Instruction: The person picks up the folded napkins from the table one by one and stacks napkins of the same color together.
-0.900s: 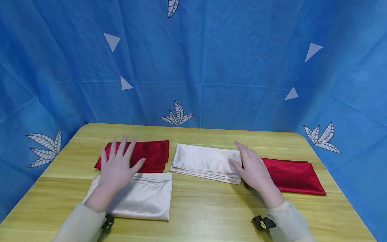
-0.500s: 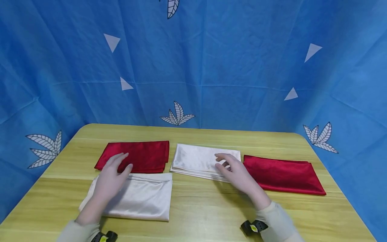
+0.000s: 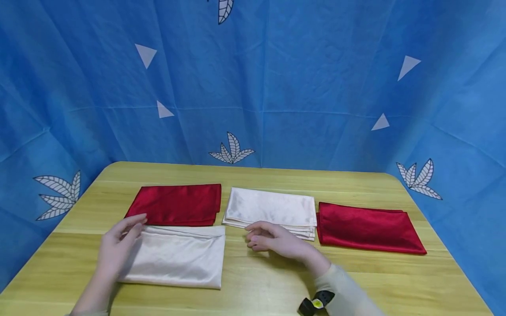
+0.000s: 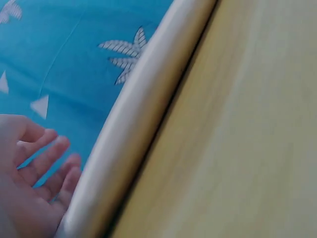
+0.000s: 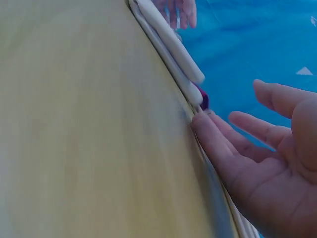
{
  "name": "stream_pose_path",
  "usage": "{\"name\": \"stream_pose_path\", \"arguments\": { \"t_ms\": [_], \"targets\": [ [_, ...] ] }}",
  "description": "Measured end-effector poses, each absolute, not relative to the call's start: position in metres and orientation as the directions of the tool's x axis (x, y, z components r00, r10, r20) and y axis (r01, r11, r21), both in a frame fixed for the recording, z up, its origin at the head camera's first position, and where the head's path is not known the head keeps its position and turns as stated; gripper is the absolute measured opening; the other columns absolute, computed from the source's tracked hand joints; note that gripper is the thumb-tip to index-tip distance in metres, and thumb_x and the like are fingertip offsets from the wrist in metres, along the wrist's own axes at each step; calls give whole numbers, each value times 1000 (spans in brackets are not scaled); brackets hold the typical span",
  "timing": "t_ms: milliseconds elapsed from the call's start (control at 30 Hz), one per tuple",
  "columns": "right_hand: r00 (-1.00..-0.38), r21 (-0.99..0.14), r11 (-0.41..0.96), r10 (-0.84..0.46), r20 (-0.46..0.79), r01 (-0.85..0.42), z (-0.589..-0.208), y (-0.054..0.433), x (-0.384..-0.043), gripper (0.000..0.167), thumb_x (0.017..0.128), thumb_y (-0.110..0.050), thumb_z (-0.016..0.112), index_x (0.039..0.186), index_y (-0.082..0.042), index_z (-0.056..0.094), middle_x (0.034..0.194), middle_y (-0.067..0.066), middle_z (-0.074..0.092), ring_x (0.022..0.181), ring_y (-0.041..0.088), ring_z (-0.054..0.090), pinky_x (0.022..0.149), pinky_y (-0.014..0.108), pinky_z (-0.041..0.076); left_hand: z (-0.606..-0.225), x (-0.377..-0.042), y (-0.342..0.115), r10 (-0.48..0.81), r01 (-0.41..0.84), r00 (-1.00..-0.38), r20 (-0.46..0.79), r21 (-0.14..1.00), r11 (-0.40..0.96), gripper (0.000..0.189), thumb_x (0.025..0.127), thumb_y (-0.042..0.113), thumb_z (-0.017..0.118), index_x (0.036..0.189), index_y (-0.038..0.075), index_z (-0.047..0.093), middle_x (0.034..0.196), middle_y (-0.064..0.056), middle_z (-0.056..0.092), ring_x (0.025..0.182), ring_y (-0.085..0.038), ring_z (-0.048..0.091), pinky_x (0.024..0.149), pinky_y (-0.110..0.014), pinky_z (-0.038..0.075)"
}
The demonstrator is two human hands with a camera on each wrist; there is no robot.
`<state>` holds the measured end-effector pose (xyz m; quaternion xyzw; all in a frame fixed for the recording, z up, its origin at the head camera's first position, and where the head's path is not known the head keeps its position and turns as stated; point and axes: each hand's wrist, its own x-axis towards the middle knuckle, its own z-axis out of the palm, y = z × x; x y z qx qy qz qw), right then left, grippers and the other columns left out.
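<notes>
Four folded satin cloths would be several pieces on the table: a white cloth [image 3: 178, 259] at the front left lies nearest my left hand [image 3: 116, 243], which is over its left end with fingers loosely bent. In the left wrist view the left hand [image 4: 37, 173] shows relaxed fingers holding nothing, beside the white cloth's folded edge [image 4: 133, 109]. My right hand [image 3: 278, 239] is just in front of the middle white cloth [image 3: 272, 206], fingers loosely curled and holding nothing. The right wrist view shows the right hand [image 5: 262, 144] with parted fingers.
A red folded cloth [image 3: 178, 204] lies behind the front white one. Another red cloth [image 3: 369, 228] lies at the right. The wooden table [image 3: 257, 276] has a blue patterned curtain [image 3: 253, 79] behind it.
Both hands have come back toward the front. The left hand moved off the left red cloth to the white one; the right hand moved left, away from the right red cloth. The cloths stay put.
</notes>
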<state>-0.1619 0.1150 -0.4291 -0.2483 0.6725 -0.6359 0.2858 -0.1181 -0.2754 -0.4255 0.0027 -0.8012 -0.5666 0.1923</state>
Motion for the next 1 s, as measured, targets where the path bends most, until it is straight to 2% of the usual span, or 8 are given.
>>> {"name": "stream_pose_path", "arguments": {
  "t_ms": [67,133,233,467,700,767,867,1000],
  "targets": [
    [-683,-997,53,-726,-82,63,-431,109,-160,40,99,-11,51,134,8,43,121,25,55,111,31,57,92,38,49,-428,-115,-282,-231,223,-942,245,968,114,27,97,9,55,117,-7,63,94,4,71,82,-5,66,72,-16,52],
    [-663,-995,55,-743,-94,79,-433,103,-159,39,99,-11,52,133,7,44,121,24,57,111,29,58,93,37,49,-429,-112,-290,-230,225,-954,194,968,-115,26,98,8,53,117,-7,63,91,-4,72,79,-13,68,69,-21,54],
    [-645,-996,66,-759,-90,62,-435,96,-157,39,98,-11,53,133,4,47,122,21,58,110,28,59,92,35,49,-432,-109,-303,-226,205,-963,148,946,-252,25,98,9,53,116,-1,66,90,-6,72,79,-15,69,68,-22,55],
    [-625,-995,92,-775,-100,45,-439,84,-156,37,98,-14,55,133,-4,51,121,14,60,106,22,62,90,33,50,-436,-101,-329,-263,48,-964,27,996,-74,20,97,18,58,112,15,70,95,7,69,82,-6,64,69,-17,52],
    [-593,-998,55,-802,-69,41,-436,75,-154,38,98,-11,54,134,-2,51,120,16,59,106,22,61,91,34,49,-431,-96,-340,-124,-102,-990,-66,945,312,45,100,33,50,138,9,51,113,22,57,97,2,54,75,-16,46],
    [-587,-998,59,-807,-65,29,-435,72,-153,37,98,-10,54,134,-2,51,119,15,59,105,22,61,91,34,49,-429,-96,-340,-90,-154,-988,-128,903,401,53,99,40,48,143,10,44,124,19,51,105,5,46,80,-16,41],
    [-583,-997,74,-809,-68,13,-436,68,-153,37,97,-9,55,133,-2,53,113,13,59,102,19,60,91,33,50,-427,-96,-340,-57,-198,-979,-194,858,474,59,98,47,47,146,14,38,139,3,43,111,4,39,84,-18,37],
    [-579,-994,108,-811,-76,-22,-437,61,-152,35,97,-11,55,132,-6,55,102,7,61,95,15,63,87,30,51,-425,-96,-339,-10,-163,-982,-187,830,533,57,97,45,49,147,18,37,143,-12,37,113,-1,39,82,-13,36]
  ]
}}
